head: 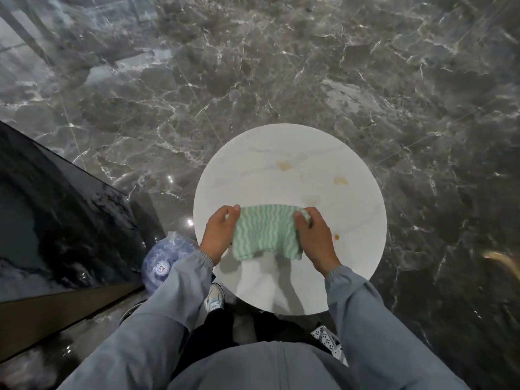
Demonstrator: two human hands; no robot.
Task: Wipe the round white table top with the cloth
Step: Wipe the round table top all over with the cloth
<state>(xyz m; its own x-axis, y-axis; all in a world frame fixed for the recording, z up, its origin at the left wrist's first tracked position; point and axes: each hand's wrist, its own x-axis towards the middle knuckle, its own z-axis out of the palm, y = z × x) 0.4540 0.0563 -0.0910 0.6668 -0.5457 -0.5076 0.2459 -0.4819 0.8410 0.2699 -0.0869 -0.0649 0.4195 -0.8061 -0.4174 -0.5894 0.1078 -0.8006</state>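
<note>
Grey-blue jacket (267, 367) of the person, two sleeves reaching forward. Dark grey veined marble floor (281, 80) fills the field. One round white marble-patterned table top (281, 147), glossy, carries three brownish stains: two pale patches (283, 165) (341, 180) on the far half and one small dark spot (336, 236) just beside the right hand. One green-and-white wavy-striped cloth (264, 232) is stretched over the near half of the table top, with shadow beneath it. Left hand (219, 235) and right hand (312, 237), fingers curled, each grip one side edge of the cloth.
</note>
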